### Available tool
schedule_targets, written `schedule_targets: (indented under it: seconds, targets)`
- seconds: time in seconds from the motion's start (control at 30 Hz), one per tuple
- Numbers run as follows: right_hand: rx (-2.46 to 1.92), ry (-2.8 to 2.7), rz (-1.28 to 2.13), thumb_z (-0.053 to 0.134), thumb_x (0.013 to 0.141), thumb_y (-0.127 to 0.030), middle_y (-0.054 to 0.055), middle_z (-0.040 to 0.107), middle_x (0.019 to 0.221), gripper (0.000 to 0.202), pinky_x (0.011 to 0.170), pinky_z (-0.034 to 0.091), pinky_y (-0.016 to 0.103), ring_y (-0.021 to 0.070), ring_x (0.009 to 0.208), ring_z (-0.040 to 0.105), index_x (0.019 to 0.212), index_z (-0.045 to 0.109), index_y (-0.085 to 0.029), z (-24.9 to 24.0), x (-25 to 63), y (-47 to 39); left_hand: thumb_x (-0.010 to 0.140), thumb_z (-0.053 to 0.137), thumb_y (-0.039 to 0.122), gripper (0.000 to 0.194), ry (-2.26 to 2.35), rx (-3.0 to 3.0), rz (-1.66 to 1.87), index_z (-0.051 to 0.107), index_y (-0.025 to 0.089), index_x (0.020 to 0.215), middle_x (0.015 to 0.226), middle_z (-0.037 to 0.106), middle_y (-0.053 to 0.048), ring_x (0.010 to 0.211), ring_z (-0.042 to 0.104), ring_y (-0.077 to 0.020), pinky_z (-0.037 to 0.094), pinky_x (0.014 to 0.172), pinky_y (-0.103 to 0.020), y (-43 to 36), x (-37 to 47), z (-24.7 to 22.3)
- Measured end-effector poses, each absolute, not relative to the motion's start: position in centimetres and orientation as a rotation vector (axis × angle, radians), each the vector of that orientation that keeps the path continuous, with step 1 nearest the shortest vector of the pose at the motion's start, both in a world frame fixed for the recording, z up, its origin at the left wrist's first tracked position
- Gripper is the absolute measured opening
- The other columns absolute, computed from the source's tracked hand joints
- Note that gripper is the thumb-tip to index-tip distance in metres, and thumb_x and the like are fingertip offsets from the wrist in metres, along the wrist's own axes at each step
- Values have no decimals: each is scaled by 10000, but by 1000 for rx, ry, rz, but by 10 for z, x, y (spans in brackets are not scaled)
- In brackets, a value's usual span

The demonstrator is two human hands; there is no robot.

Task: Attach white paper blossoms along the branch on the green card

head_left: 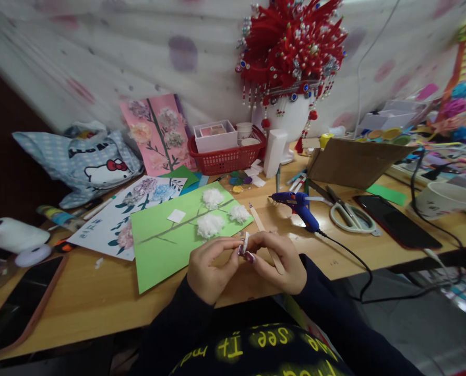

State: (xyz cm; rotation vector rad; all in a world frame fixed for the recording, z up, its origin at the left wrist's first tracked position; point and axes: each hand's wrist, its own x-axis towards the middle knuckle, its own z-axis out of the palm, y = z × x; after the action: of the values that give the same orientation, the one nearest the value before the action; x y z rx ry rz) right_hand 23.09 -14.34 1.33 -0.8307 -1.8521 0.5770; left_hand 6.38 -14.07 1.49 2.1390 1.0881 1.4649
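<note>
In front of my body, both hands pinch a small strip of white paper [246, 240] between their fingertips. My left hand [216, 267] closes on its lower left side, and my right hand [278, 262] grips it from the right. A flat wooden craft stick [257, 218] runs through my right hand, its dark-tipped end pointing away from me. Just left of the hands is a green card [158, 261] with a drawn branch and fluffy white paper flowers [210, 225]. A small white paper square [176, 215] rests on the card.
A blue hot glue gun [301, 204], scissors [352, 216] and a phone [397, 222] are on the right. A second phone [23, 300] lies at left. Behind stand a red basket [228, 159], a cardboard piece [354, 164] and a red headdress [291, 52]. The glue gun's cord hangs over the front edge.
</note>
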Motion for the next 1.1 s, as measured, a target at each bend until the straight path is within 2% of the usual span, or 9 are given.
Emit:
schedule_targets:
  seconds: [0.3,0.63,0.8,0.97,1.1]
  targets:
    - [-876,-1862,571,500,815,-171,29,650,687,100,600,487,234,121,607,600,845,594,-162,10,232,-143,771,587,98,131,1118,2199,1535,700,159,796,793,741,-42,717,697,-150,582,715,-248,-140,64,13]
    - [-886,-1794,646,488,809,-173,19,638,674,93,595,471,232,116,596,589,817,581,-166,8,232,-142,832,544,205,127,1203,1626,1489,649,154,882,846,727,-45,769,699,-139,564,721,-208,-142,66,3]
    - [-894,-1801,682,480,832,-194,18,626,665,98,572,452,225,113,583,572,808,570,-161,8,232,-142,859,545,221,139,1201,1732,1481,645,163,937,899,718,-48,804,689,-134,555,737,-198,-137,62,-2]
    - [-924,-1850,759,532,856,-305,14,607,665,157,575,442,228,117,594,553,828,574,-156,10,231,-142,873,509,180,162,1220,1936,1459,618,184,994,929,697,-36,837,669,-127,536,772,-204,-138,62,-3]
    - [-964,-1885,689,492,889,-252,19,613,687,142,607,436,231,117,619,559,824,575,-157,10,230,-142,874,481,154,222,1257,2061,1456,582,193,1067,1004,678,-49,888,656,-143,528,799,-234,-139,63,-5]
